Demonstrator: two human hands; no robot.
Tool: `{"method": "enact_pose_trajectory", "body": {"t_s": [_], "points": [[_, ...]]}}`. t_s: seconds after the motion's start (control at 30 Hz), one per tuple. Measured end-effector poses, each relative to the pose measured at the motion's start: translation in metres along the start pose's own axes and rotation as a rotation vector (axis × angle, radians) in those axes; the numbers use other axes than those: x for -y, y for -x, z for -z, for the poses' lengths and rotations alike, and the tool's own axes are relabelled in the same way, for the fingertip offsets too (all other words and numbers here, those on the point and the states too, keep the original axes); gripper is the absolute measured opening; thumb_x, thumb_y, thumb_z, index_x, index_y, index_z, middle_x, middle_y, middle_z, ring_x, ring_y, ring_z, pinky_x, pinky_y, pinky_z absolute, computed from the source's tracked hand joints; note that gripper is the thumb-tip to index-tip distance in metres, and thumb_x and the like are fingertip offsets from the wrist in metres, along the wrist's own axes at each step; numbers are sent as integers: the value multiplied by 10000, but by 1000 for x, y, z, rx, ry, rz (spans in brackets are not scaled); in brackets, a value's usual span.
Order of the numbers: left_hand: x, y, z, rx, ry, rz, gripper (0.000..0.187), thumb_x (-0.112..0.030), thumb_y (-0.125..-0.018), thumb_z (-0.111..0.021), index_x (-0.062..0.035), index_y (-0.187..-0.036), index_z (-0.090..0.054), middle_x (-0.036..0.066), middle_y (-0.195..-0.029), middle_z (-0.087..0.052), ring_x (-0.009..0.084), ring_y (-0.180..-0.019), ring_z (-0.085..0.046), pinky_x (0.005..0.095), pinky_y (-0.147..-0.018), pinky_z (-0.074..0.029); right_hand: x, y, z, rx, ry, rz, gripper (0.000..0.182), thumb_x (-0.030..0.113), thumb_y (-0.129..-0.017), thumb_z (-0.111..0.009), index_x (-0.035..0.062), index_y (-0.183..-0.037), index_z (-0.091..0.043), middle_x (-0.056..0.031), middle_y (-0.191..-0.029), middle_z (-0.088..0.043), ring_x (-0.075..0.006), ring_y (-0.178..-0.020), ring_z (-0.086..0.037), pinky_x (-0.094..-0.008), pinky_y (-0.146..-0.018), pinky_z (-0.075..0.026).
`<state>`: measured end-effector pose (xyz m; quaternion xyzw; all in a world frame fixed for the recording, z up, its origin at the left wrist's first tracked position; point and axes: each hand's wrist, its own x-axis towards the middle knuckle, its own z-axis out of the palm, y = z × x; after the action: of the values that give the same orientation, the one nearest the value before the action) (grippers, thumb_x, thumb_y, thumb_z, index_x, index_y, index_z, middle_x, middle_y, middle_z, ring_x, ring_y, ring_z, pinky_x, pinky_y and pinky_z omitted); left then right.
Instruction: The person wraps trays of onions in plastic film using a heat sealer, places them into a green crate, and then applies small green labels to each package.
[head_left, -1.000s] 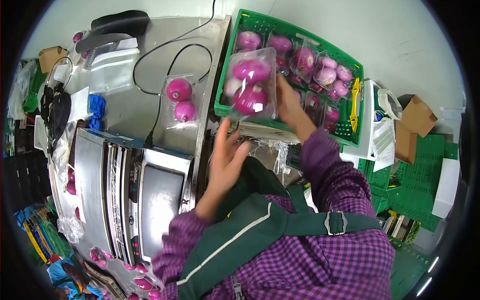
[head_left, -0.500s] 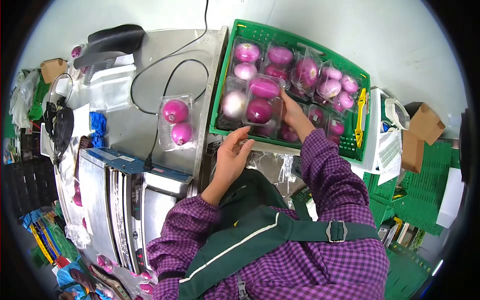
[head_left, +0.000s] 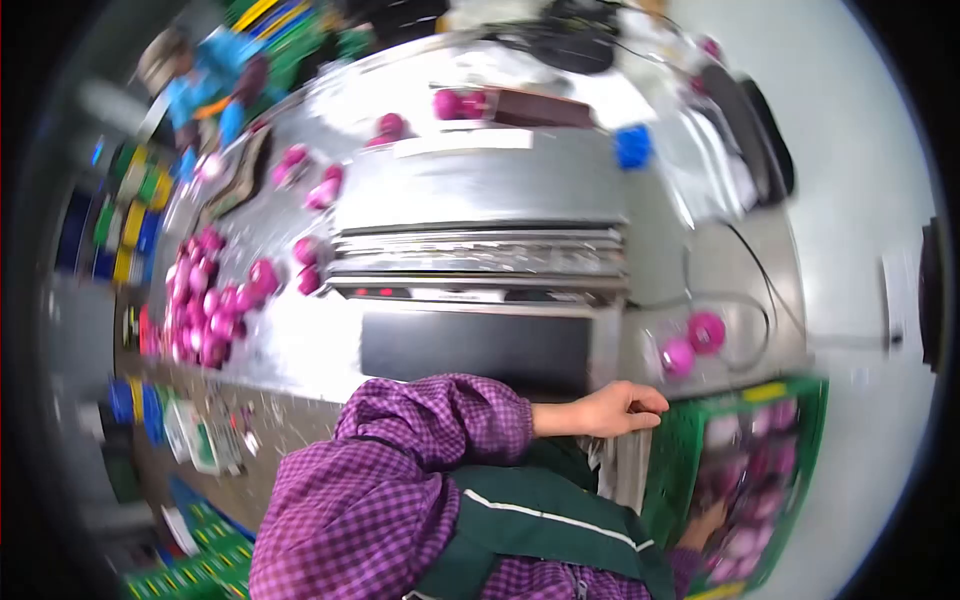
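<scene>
My left hand [head_left: 615, 409] hovers at the edge of the green crate [head_left: 672, 455], empty, its fingers loosely bent and the thumb apart. Inside the crate is my right hand [head_left: 706, 524], low among the packs of purple onions [head_left: 765, 470]. Motion smears that hand, and its grip cannot be made out. A clear pack of two purple onions [head_left: 706, 333] lies on the steel table beyond the crate.
A wrapping machine with a dark plate [head_left: 475, 347] stands on the table before me. Loose onions [head_left: 205, 310] are heaped at the left. A black cable [head_left: 765, 270] loops at the right. Far left, a person in blue [head_left: 215, 85] is at the table.
The view has swung left, bringing the machine, the onion heap and another person into sight. My right hand has shifted from the upper onion pack, deeper into the crate.
</scene>
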<state>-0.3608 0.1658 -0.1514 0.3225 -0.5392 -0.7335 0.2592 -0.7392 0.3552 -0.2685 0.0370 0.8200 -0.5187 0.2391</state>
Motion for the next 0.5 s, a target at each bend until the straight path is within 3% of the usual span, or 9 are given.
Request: {"method": "enact_pose_trajectory", "body": {"t_s": [0.03,0.1,0.17,0.27,0.3,0.37,0.5], "points": [[-8,10,26,-66,3,-31,271,-153,-892,-600,-8,-1120,-586,73,-1043,-635,142,-974,-584,280,-859,-476,13,2,-1,-188,159,190,315,203,-930,-499,8,-1171,-554,-116,-1119,-596,-256,-968,-582,-362,-841,-485],[-21,37,89,-309,2,-83,281,-155,-895,-595,-8,-1134,-576,66,-1047,-633,130,-974,-581,281,-865,-475,40,8,-23,-255,350,541,309,186,-931,-496,-3,-1168,-550,-117,-1111,-597,-250,-967,-581,-349,-836,-486],[-43,77,149,-590,14,-158,267,-152,-901,-585,-21,-1133,-580,51,-1038,-631,118,-962,-578,276,-846,-480,76,29,-69,-212,432,799,302,169,-931,-493,-15,-1166,-547,-119,-1102,-598,-244,-966,-580,-337,-830,-487],[-61,143,238,-933,185,-242,256,-135,-895,-589,-19,-1123,-582,37,-1008,-627,103,-912,-580,256,-788,-483,134,75,-163,55,446,1093,293,143,-933,-488,-31,-1162,-542,-122,-1089,-600,-235,-965,-578,-318,-822,-488],[-60,164,266,-1046,223,-295,253,-128,-892,-592,-16,-1118,-583,39,-998,-626,100,-896,-581,251,-769,-484,152,99,-200,208,417,1133,290,135,-933,-486,-37,-1161,-540,-123,-1085,-601,-232,-964,-577,-312,-819,-489],[-69,206,312,-1237,246,-350,252,-121,-889,-592,-5,-1113,-583,52,-989,-625,104,-879,-584,252,-758,-485,181,192,-292,505,23,920,267,92,-945,-455,-69,-1138,-545,-128,-1061,-600,-192,-932,-578,-280,-800,-483],[-59,274,394,-1435,266,-343,265,-136,-891,-582,-3,-1120,-571,56,-997,-613,125,-902,-583,275,-769,-492,194,346,-428,1002,-6,941,253,103,-956,-443,-48,-1124,-555,-109,-1034,-601,-160,-897,-578,-276,-780,-477]]}}
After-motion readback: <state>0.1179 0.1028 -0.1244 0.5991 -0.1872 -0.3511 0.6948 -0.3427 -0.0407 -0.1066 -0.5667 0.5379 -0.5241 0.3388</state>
